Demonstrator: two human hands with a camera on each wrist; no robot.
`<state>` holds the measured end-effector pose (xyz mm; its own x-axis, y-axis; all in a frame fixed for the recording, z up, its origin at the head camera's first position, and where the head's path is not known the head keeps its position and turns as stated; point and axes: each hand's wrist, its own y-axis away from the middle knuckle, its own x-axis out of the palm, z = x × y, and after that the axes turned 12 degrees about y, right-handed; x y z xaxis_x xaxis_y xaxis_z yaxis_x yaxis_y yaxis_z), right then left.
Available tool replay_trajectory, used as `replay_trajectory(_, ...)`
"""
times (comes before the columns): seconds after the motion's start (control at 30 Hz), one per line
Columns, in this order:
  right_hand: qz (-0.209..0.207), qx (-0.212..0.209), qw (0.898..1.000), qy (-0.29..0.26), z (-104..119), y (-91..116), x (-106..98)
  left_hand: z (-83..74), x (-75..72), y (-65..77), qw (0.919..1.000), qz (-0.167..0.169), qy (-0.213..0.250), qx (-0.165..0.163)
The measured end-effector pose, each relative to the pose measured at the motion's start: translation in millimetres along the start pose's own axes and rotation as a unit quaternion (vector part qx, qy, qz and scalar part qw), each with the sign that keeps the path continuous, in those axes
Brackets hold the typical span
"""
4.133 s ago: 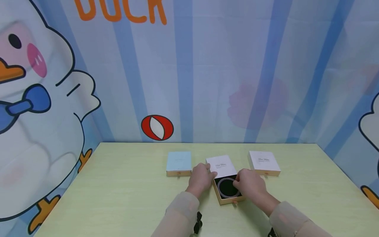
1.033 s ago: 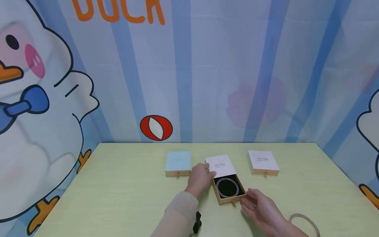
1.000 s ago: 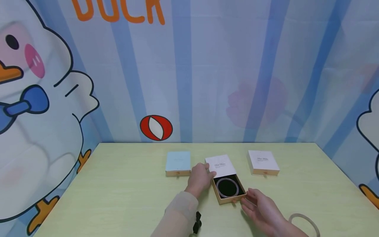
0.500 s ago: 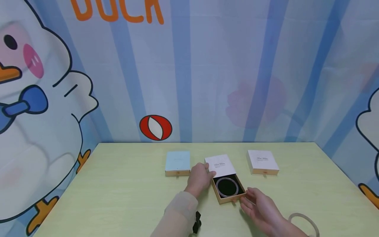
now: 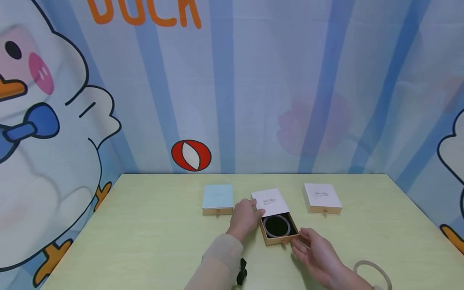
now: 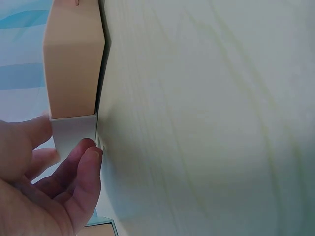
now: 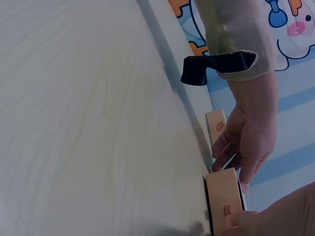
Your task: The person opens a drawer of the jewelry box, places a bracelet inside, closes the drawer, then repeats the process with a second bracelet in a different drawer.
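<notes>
A white gift box sleeve (image 5: 273, 204) lies at the middle of the table, its tan drawer (image 5: 276, 241) partly pulled out toward me. A pale bangle (image 5: 288, 227) rests on the drawer's black padding. My left hand (image 5: 243, 219) grips the sleeve: thumb on its top, curled fingers along its left side, as the left wrist view shows. My right hand (image 5: 319, 253) is palm-inward at the drawer's front right corner, fingers loosely extended. In the right wrist view, its thumb (image 7: 251, 220) touches the drawer front beside the small pull tab (image 7: 227, 210).
A light-blue box (image 5: 218, 197) stands left of my left hand, and a second white box (image 5: 322, 197) is at the back right; both are closed. A pale loop (image 5: 375, 266) sits by my right wrist. A printed curtain (image 5: 253, 88) hangs behind the table.
My right hand has left the bangle it touched and moved to the drawer front. Since half a second ago the drawer has slid slightly into the sleeve. My left hand stays put.
</notes>
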<state>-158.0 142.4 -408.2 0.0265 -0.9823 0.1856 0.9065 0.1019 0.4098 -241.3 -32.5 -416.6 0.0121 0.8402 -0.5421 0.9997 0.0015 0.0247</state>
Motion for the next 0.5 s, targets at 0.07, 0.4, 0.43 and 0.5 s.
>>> replay_trajectory(0.07,0.000,0.000,1.000,-0.001,0.5,-0.1,0.2,-0.3,-0.1,-0.3,1.0000,0.000,0.000,0.000)
replay_trajectory(0.4,-0.006,0.005,1.000,0.001,3.0,-1.7,1.3,-1.1,-1.0,1.0,1.0000,0.002,0.000,0.000)
replay_trajectory(0.43,-0.007,0.005,1.000,0.002,3.3,-2.0,1.4,-1.0,-0.8,0.9,1.0000,0.003,0.001,-0.001)
replay_trajectory(0.5,-0.009,0.005,1.000,0.006,3.7,-2.3,1.6,-1.0,-0.4,0.6,1.0000,0.004,0.002,-0.005)
